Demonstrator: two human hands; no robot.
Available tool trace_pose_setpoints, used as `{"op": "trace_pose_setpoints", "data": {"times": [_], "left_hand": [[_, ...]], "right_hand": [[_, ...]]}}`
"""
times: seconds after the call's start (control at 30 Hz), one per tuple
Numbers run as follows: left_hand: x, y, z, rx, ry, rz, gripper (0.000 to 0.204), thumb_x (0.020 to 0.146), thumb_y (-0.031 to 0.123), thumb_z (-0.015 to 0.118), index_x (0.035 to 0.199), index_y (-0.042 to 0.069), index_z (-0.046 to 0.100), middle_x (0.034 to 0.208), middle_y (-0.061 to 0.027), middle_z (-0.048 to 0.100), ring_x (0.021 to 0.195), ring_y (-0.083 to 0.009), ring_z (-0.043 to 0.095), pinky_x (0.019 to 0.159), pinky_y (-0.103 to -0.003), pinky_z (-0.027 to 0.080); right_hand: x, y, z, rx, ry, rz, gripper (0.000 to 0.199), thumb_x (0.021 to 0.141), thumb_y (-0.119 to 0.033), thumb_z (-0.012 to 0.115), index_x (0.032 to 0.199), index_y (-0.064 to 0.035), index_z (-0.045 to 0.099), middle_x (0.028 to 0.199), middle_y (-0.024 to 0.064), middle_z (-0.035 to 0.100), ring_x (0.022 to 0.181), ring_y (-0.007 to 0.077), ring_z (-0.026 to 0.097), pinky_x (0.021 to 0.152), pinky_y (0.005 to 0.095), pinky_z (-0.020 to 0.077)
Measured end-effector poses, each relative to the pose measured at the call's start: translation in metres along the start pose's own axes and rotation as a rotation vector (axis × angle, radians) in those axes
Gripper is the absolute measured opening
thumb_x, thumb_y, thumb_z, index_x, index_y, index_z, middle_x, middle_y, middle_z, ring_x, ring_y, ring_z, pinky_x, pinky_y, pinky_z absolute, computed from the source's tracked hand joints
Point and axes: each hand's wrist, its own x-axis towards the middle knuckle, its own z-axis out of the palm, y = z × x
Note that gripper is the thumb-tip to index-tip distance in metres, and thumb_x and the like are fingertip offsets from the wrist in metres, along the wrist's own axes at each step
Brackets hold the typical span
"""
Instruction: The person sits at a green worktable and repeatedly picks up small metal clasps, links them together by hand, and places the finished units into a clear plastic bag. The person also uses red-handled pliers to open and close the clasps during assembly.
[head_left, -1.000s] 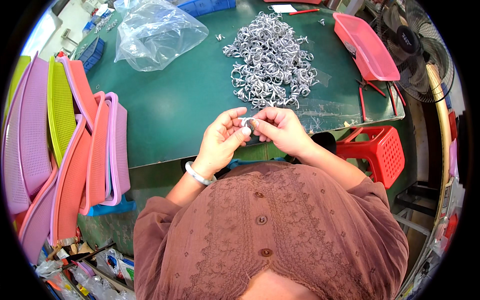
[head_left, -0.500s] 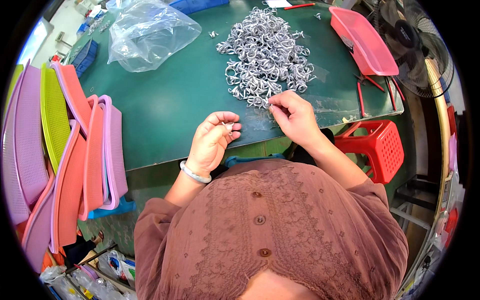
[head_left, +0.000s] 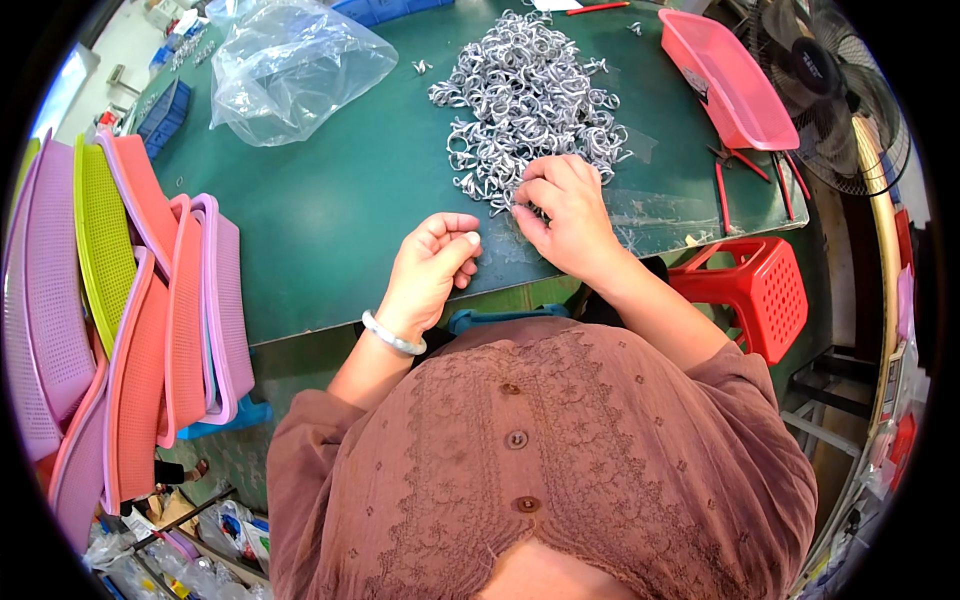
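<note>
A heap of silvery metal rings (head_left: 540,95) lies on the green table (head_left: 330,220) in front of me. At the heap's near edge, my right hand (head_left: 565,215) reaches down with bent fingers, thumb and fingertips close together against the rings. Whatever is between those fingertips is hidden. My left hand (head_left: 425,265) hovers over the table's front edge, left of the heap, its fingers curled and the thumb pressed on them. Its contents, if any, do not show. A pale bangle (head_left: 393,335) circles the left wrist.
Stacked plastic baskets (head_left: 140,330) stand at the left. A clear plastic bag (head_left: 300,75) lies on the table's far left. At the right are a pink tray (head_left: 730,85), red-handled pliers (head_left: 740,165), a fan (head_left: 820,80) and a red stool (head_left: 755,295).
My right hand has moved slightly left and farther over the heap's edge. My left fingers have curled tighter; the small silvery piece seen in them earlier is out of sight.
</note>
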Motion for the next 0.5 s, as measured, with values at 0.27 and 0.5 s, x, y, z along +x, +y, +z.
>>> {"op": "trace_pose_setpoints", "data": {"times": [0.27, 0.5], "left_hand": [[0.018, 0.009, 0.016, 0.247, 0.009, -0.001, 0.017, 0.084, 0.014, 0.057, 0.097, 0.003, 0.056, 0.070, 0.0004, 0.055, 0.055, -0.0040, 0.046, 0.048, -0.017, 0.037], [0.028, 0.006, 0.019, 0.241, -0.009, 0.015, 0.010, 0.085, 0.016, 0.057, 0.084, 0.006, 0.058, 0.067, 0.0020, 0.054, 0.053, -0.0036, 0.045, 0.048, -0.016, 0.037]], "right_hand": [[-0.003, 0.003, 0.000, -0.007, -0.011, -0.013, 0.027, 0.060, -0.010, 0.069, 0.084, -0.0072, 0.057, 0.094, 0.0052, 0.053, 0.094, 0.0250, 0.046, 0.081, 0.0384, 0.0344], [-0.001, 0.001, 0.000, 0.089, 0.029, -0.120, 0.028, 0.062, -0.009, 0.067, 0.088, -0.0079, 0.056, 0.094, 0.0051, 0.055, 0.092, 0.0244, 0.049, 0.080, 0.0379, 0.0341]]}}
